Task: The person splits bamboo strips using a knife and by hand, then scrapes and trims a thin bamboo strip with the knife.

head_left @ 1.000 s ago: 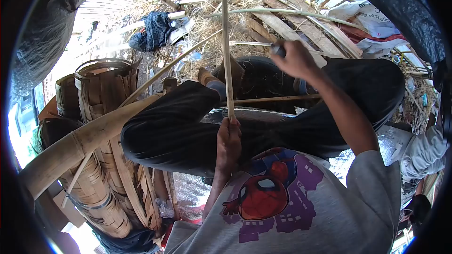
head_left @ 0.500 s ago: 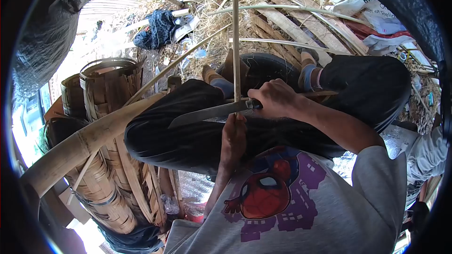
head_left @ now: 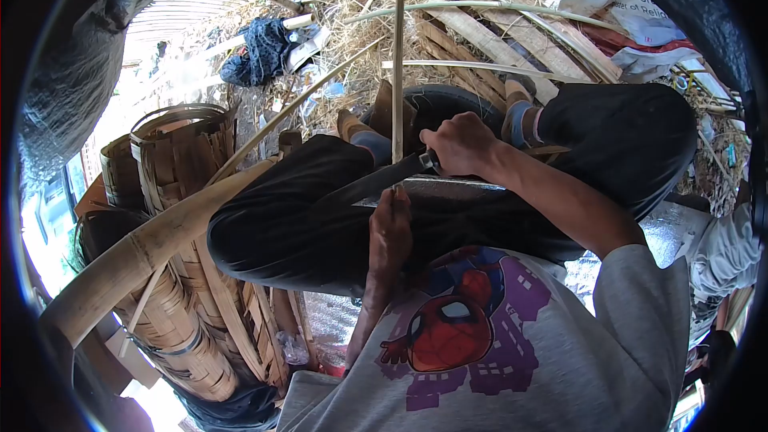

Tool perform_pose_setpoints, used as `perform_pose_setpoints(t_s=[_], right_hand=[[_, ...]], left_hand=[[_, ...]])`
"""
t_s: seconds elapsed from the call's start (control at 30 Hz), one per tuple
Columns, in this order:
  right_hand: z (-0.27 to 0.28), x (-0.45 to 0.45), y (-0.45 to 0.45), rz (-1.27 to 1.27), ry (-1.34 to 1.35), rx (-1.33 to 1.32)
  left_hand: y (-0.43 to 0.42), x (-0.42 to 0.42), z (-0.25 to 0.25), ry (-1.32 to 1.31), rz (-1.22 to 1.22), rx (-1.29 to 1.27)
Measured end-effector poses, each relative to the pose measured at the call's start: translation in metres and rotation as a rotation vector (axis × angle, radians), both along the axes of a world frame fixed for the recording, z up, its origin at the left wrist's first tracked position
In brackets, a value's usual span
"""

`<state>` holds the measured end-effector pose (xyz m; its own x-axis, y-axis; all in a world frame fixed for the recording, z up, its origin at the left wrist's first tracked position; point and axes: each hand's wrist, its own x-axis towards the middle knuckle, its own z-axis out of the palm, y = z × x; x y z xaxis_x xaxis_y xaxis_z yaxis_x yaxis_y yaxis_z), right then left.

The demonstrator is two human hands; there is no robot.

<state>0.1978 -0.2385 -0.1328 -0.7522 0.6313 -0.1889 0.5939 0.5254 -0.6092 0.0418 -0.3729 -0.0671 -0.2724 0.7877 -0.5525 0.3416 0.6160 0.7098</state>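
My right hand is closed around the dark handle of a large knife, whose blade slants down to the left over my left knee. A narrow bamboo strip stands upright, its lower end closed in my left hand. The blade crosses the strip just above my left fingers; whether it has cut into the strip I cannot tell. My black-trousered legs are folded on both sides of the strip.
A thick bamboo pole runs along the left, beside tall woven bamboo baskets. Ahead lie wooden planks, straw, a dark blue cloth and a white printed sack. A slatted bamboo fence stands behind.
My right hand has risen slightly, and the knife now slants more steeply, its blade turned and looking darker. My left hand still grips the strip, which has shifted slightly.
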Motion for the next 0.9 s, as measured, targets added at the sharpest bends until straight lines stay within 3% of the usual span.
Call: perform_pose_setpoints(t_s=[0.17, 0.2, 0.23, 0.27, 0.33, 0.43, 0.5, 0.57, 0.63, 0.7, 0.83, 0.9], right_hand=[[-0.009, 0.005, 0.008, 0.032, -0.041, 0.060], [-0.011, 0.011, 0.021, -0.245, -0.162, -0.001], [-0.045, 0.039, 0.064, -0.563, -0.350, -0.221], [-0.074, 0.088, 0.105, -0.798, -0.255, -0.241], [-0.051, 0.132, 0.139, -0.899, -0.246, 0.156], [-0.027, 0.108, 0.134, -1.027, 0.086, -0.107], [-0.012, 0.080, 0.106, -0.932, 0.194, -0.182], [0.015, 0.049, 0.078, -0.671, 0.250, -0.325], [0.018, 0.029, 0.052, -0.406, 0.184, -0.181], [0.034, 0.015, 0.027, -0.235, 0.095, -0.206], [0.024, 0.003, -0.015, -0.138, 0.147, -0.197], [0.023, -0.001, -0.022, -0.092, 0.157, -0.201]], left_hand=[[0.000, -0.001, 0.005, -0.023, 0.032, -0.031], [0.003, -0.001, 0.010, 0.002, 0.005, -0.064], [-0.003, 0.001, 0.014, 0.001, 0.001, -0.058], [-0.023, 0.000, 0.022, -0.099, 0.062, -0.117], [-0.024, -0.006, 0.022, -0.177, 0.125, -0.160], [-0.001, 0.001, 0.006, -0.209, 0.288, -0.078], [0.002, -0.002, 0.007, -0.233, 0.168, -0.101], [0.000, -0.001, 0.006, -0.232, 0.185, -0.098], [0.003, -0.001, 0.003, -0.222, 0.205, -0.086], [0.001, 0.001, -0.001, -0.188, 0.194, -0.064], [0.001, 0.004, -0.001, -0.146, 0.196, -0.040], [0.002, 0.005, 0.000, -0.254, 0.230, -0.025]])
